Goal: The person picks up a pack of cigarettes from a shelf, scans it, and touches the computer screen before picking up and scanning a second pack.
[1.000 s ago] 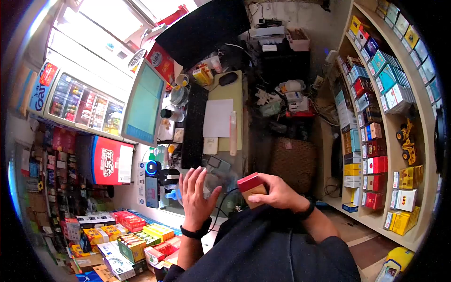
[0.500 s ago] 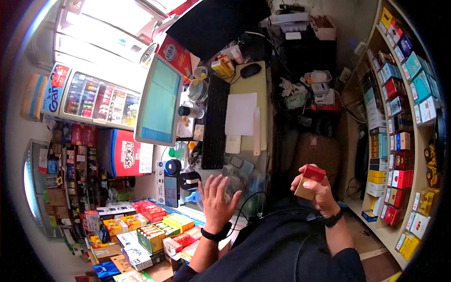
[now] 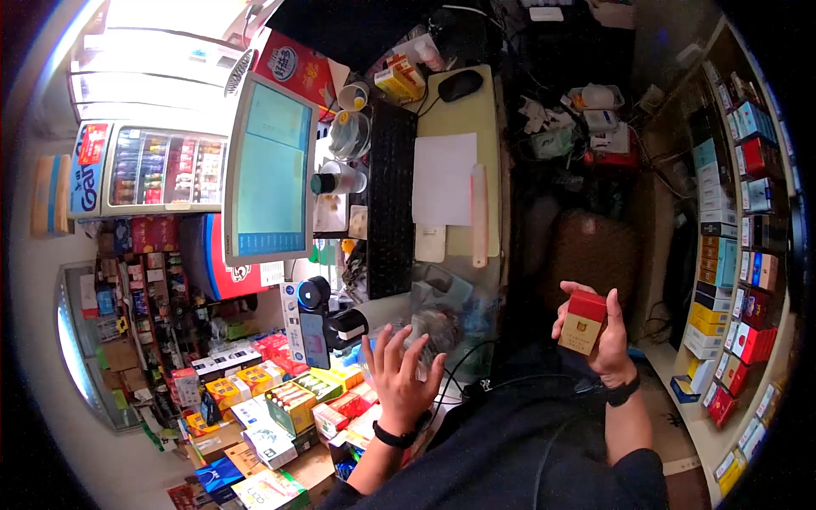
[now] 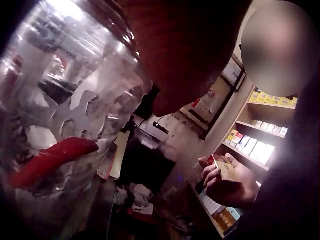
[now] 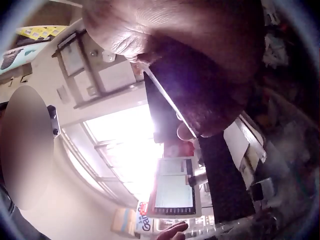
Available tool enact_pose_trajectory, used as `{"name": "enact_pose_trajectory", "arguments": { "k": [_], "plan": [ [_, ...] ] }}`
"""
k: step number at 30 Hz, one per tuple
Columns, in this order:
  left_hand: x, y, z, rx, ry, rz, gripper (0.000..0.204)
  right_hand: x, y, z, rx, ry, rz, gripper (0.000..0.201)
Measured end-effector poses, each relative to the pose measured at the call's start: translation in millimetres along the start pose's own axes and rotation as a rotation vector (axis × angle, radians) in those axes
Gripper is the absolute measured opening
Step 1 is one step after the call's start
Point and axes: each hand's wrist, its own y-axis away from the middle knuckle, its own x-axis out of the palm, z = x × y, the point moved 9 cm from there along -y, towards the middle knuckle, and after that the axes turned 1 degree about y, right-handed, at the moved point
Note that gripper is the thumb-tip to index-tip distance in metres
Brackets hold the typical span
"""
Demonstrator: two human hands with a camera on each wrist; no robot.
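My right hand (image 3: 610, 355) holds a cigarette pack (image 3: 581, 333) with a red top and a gold-tan lower part, fingers on one side and thumb on the other. Its printed front, with a small emblem, faces up in the head view. The left wrist view shows the same pack (image 4: 229, 171) from the side in the right hand. My left hand (image 3: 403, 382) hovers with fingers spread and nothing in it, near a clear plastic container (image 3: 435, 330). Close up in the left wrist view, a clear container (image 4: 107, 107) shows a red piece (image 4: 55, 161) at its lower part.
A monitor (image 3: 270, 170), black keyboard (image 3: 391, 204), white paper (image 3: 444, 178) and mouse (image 3: 460, 85) occupy the desk. Beside my left arm lie several colourful boxes (image 3: 293, 404). Shelves of cigarette packs (image 3: 752, 340) stand at right; a chair (image 3: 591, 255) is ahead. A phone (image 3: 314, 342) stands by the counter.
My right hand has carried the cigarette pack to the right, away from the left hand, and turned its front upward. The left hand stays spread. The head view has shifted.
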Motion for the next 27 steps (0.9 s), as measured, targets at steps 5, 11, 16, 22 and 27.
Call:
{"name": "enact_pose_trajectory", "arguments": {
  "k": [5, 11, 16, 22, 27],
  "plan": [
    [2, 0, 2, -0.016, -0.016, 0.017, 0.037, -20, -6, -15, 0.044, 0.036, -0.050, 0.081],
    [2, -1, 2, -0.023, 0.001, 0.025, 0.037, -18, -14, -10, -0.004, 0.048, -0.031, 0.075],
    [4, 0, 3, -0.025, -0.001, 0.038, 0.037, -28, -14, -15, 0.027, -0.027, -0.023, 0.080],
    [4, 0, 1, -0.026, -0.005, 0.028, 0.033, -25, -15, -9, 0.015, 0.095, -0.070, 0.081],
    [3, 0, 1, -0.029, -0.002, 0.022, 0.032, -24, -13, -10, 0.006, 0.041, -0.073, 0.079]
  ]
}}
